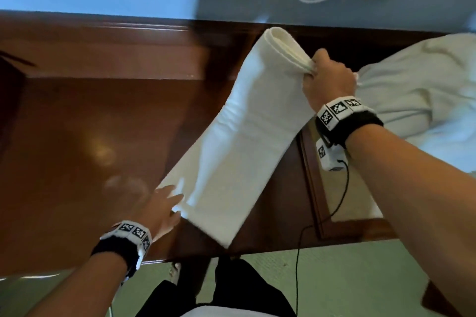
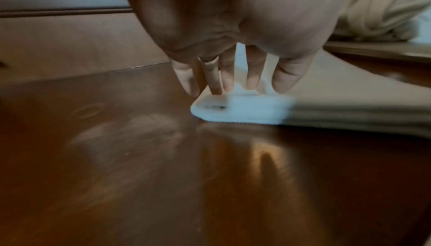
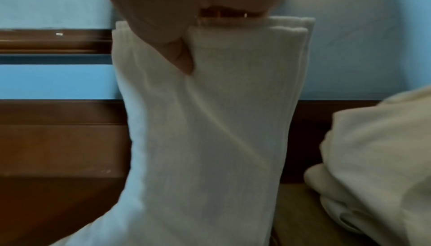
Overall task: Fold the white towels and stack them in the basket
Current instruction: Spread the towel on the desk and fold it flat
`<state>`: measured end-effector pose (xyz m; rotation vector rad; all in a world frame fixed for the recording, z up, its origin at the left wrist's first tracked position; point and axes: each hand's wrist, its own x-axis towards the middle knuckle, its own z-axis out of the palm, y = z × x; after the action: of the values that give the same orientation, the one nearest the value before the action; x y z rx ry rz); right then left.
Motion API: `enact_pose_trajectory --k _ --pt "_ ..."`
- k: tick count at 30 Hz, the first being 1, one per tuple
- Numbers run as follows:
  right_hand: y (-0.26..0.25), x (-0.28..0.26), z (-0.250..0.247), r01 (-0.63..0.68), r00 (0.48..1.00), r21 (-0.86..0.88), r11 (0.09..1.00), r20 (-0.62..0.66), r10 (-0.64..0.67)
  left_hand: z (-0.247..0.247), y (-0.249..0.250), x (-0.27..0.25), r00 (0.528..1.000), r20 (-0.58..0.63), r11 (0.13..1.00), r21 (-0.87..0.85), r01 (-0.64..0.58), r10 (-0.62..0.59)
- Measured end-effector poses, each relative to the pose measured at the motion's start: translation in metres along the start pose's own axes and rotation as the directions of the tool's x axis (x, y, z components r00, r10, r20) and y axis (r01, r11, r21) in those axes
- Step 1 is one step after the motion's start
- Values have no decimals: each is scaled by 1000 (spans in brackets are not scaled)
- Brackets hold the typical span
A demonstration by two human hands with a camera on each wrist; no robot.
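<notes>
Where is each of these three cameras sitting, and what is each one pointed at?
Head: worn on the head, looking down at the wooden table; shows both forearms, the left hand and right hand on the folded towel.
Left wrist: looks along the left hand's straight fingers pressing the towel's near end.
Right wrist: looks along the right hand's thumb gripping the towel's raised end.
Shared: all three show the towel; head and right wrist also show the unfolded pile.
</notes>
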<state>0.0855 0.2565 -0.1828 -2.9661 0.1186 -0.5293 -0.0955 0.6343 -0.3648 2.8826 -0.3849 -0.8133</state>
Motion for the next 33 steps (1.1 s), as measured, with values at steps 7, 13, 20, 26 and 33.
enact_pose_trajectory --k 7,13,20,26,33 --pt "-76 -101 20 436 899 53 898 30 -438 -25 -7 2 973 -202 991 -52 -127 114" --pt "-142 -234 81 454 809 118 883 360 -464 -49 -61 -22 950 -304 996 80 -44 66" --pt "-124 -304 103 357 766 65 932 551 -332 -40 -24 -1 815 -146 796 368 -481 560" --pt "-85 -289 96 199 791 -48 979 597 -132 -26 33 31 803 -49 739 429 -520 594" --pt "-61 -304 81 77 905 -64 995 423 -43 -28 21 34 712 -265 747 394 -535 650"
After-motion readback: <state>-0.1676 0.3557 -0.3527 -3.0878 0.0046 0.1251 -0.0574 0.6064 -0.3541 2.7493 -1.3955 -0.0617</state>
